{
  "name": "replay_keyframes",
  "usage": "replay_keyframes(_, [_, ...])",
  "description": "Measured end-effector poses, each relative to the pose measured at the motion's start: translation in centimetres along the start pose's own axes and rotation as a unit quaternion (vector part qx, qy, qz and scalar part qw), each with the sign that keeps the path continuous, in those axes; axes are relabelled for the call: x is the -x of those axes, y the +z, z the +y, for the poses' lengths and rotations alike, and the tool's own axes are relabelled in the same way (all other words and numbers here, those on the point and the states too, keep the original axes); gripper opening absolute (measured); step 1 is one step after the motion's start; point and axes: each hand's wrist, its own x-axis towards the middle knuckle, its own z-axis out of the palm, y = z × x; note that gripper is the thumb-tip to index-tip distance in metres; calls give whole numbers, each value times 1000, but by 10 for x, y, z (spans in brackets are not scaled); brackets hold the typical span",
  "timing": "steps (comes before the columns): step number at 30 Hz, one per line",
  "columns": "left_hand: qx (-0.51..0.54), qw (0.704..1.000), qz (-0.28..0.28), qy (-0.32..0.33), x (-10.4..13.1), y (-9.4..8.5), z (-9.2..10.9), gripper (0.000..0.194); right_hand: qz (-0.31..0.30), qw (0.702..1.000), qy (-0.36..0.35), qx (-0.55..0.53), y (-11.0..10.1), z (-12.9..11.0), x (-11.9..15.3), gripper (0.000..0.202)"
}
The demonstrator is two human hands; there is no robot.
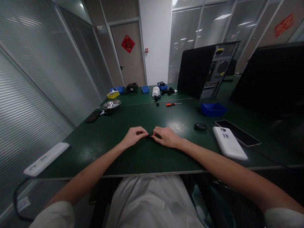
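Note:
Over the middle of the green table (142, 161), my two hands almost meet. My left hand (135, 136) is closed in a pinch at one end of a small, thin dark piece (149, 136). From the other side, the fingertips of my right hand (165, 136) pinch at the same piece, where a short bright line shows. It is too small and blurred to name. Beyond the hands lie an orange-and-black screwdriver (171, 104) and a small black part (157, 104).
At right are a black mouse (200, 126), a blue tray (213, 109), a phone (238, 133) and a white device marked 18 (229, 142). A computer case (197, 71) stands behind. A metal bowl (112, 104) and dark phone (93, 116) lie left; a white device (46, 159) sits at the left edge.

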Motion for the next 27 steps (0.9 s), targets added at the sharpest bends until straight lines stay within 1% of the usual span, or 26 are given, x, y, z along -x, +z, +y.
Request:
replay_keyframes(2, [-44, 999, 30, 10, -4, -1, -5, 24, 0, 1000, 1, -1, 0, 0, 0, 16])
replay_keyframes(3, [-69, 997, 37, 17, -6, -1, -9, 23, 0, 1000, 1, -2, 0, 0, 0, 16])
replay_keyframes(4, [-90, 995, 34, 25, -8, -1, -12, 22, 1, 1000, 1, -2, 0, 0, -1, 16])
replay_keyframes(6, [-119, 992, 9, 43, -11, -2, -18, 21, 1, 1000, -1, -5, -1, 0, -1, 16])
replay_keyframes(8, [-136, 989, -16, 59, -10, -2, -19, 22, 4, 1000, -2, -7, -1, 0, 0, 16])
replay_keyframes(10, [-151, 986, -15, 65, -7, -3, -15, 26, 10, 1000, 0, -11, -2, 0, 0, 16])
replay_keyframes(13, [-157, 985, -3, 73, 0, -2, -2, 28, 20, 1000, 5, -18, -4, -1, 1, 15])
replay_keyframes(16, [-154, 983, -36, 91, 3, 2, 7, 27, 31, 999, 12, -23, -5, -1, 1, 16])
replay_keyframes(18, [-161, 982, -46, 90, 3, 3, 6, 25, 32, 999, 12, -28, -5, 0, 1, 15])
replay_keyframes(22, [-170, 983, -20, 62, 2, 0, -4, 22, 30, 999, 17, -36, -3, 2, 0, 13])
replay_keyframes(24, [-164, 984, -27, 56, 2, -1, -8, 22, 28, 999, 19, -39, -4, 2, 0, 14])
replay_keyframes(27, [-166, 983, -49, 59, 1, 0, -8, 26, 26, 999, 19, -42, -6, 1, 0, 14])
